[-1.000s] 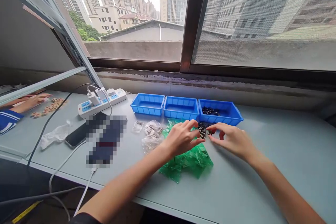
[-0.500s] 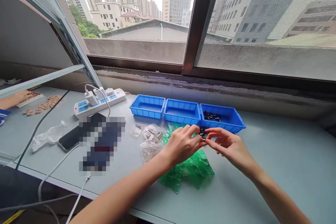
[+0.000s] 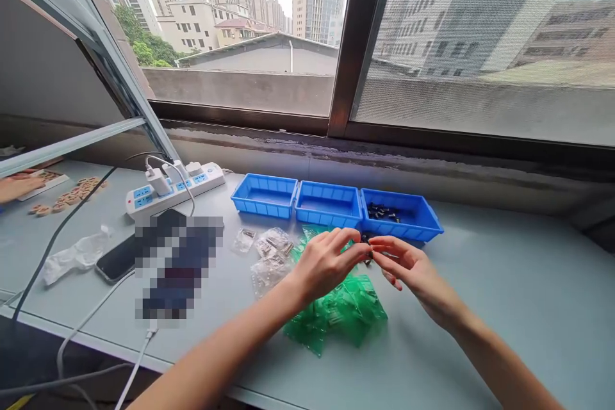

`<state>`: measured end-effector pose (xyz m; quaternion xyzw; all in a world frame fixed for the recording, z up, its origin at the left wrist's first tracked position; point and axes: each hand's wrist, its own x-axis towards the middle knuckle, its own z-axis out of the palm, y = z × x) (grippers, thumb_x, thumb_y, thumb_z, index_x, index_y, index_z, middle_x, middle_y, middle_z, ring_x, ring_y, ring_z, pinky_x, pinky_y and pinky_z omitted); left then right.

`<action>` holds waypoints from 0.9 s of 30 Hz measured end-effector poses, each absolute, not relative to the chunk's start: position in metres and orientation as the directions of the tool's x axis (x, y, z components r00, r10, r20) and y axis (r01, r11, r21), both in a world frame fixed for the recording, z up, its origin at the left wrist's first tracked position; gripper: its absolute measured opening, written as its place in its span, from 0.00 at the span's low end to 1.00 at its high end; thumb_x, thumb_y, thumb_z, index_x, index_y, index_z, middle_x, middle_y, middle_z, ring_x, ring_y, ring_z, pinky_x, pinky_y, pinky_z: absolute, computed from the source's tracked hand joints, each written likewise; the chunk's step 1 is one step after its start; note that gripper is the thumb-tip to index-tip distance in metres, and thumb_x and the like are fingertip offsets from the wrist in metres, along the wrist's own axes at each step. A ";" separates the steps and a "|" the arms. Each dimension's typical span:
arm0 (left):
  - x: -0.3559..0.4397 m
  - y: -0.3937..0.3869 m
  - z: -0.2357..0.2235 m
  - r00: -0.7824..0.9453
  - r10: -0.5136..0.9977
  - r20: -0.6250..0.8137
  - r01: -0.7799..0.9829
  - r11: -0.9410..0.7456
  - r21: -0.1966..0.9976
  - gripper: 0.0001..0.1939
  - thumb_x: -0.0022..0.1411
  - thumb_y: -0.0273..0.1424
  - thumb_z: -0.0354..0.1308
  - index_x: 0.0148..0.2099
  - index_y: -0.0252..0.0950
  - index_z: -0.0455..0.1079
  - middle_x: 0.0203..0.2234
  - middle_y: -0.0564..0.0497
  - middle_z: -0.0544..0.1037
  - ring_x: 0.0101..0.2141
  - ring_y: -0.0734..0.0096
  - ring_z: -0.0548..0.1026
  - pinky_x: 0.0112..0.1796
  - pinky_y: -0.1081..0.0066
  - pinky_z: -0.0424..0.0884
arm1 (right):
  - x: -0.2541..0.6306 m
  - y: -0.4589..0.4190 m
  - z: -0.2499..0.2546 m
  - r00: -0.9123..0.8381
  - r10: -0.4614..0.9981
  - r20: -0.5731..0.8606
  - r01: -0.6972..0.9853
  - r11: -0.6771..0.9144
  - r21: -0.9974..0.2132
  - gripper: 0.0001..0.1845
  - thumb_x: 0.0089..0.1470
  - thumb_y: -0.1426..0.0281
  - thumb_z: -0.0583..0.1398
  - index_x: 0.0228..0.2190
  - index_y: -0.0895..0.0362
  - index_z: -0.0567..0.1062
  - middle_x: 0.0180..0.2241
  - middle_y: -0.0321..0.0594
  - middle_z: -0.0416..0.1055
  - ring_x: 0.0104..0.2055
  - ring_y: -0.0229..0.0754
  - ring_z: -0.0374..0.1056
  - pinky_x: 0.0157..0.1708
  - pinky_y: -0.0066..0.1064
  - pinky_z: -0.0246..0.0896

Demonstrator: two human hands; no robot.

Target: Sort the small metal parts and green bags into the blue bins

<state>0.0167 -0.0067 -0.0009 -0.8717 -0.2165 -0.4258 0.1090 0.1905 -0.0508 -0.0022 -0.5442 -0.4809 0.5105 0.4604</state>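
My left hand and my right hand meet in front of the right-hand blue bin. Their thumbs and forefingers pinch together around a small dark part, too small and covered to name. Other small black parts show behind the fingertips, partly hidden. Under my left hand lies a pile of green plastic bags. Small black, screw-like pieces lie inside the right-hand bin.
Two more blue bins stand in line along the window wall. Clear bags of small metal parts lie left of the green bags. Phones, cables and a power strip sit further left. Another person's hand works near wooden pieces.
My fingertips have drawn closer together around the small dark part. The whole view has shifted slightly. The other person's hand at far left has moved a little.
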 end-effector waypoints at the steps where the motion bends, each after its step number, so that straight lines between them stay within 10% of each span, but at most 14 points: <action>1: 0.017 -0.007 -0.001 0.540 0.286 0.792 0.478 -0.878 -0.008 0.10 0.67 0.29 0.46 0.37 0.37 0.69 0.31 0.53 0.73 0.26 0.78 0.70 0.27 0.77 0.65 | 0.188 -0.051 -0.002 0.008 0.993 -0.115 0.034 -0.115 -0.993 0.24 0.39 0.52 0.66 0.34 0.56 0.76 0.21 0.34 0.68 0.18 0.31 0.55 0.16 0.25 0.52; 17: 0.016 -0.003 -0.010 0.610 0.407 0.680 0.552 -0.834 0.004 0.10 0.63 0.32 0.54 0.30 0.35 0.70 0.35 0.50 0.72 0.28 0.75 0.71 0.27 0.74 0.68 | 0.203 -0.034 -0.016 0.228 0.973 -0.020 0.135 -0.052 -0.990 0.29 0.38 0.45 0.62 0.29 0.58 0.77 0.13 0.30 0.59 0.16 0.32 0.53 0.15 0.26 0.52; 27: 0.018 0.000 -0.014 0.605 0.390 0.694 0.534 -0.845 0.009 0.08 0.63 0.26 0.52 0.33 0.36 0.72 0.35 0.50 0.71 0.27 0.75 0.69 0.25 0.74 0.66 | 0.232 -0.023 -0.017 0.439 0.895 0.084 0.140 0.024 -0.990 0.27 0.37 0.48 0.65 0.32 0.58 0.76 0.26 0.39 0.71 0.18 0.33 0.60 0.13 0.26 0.57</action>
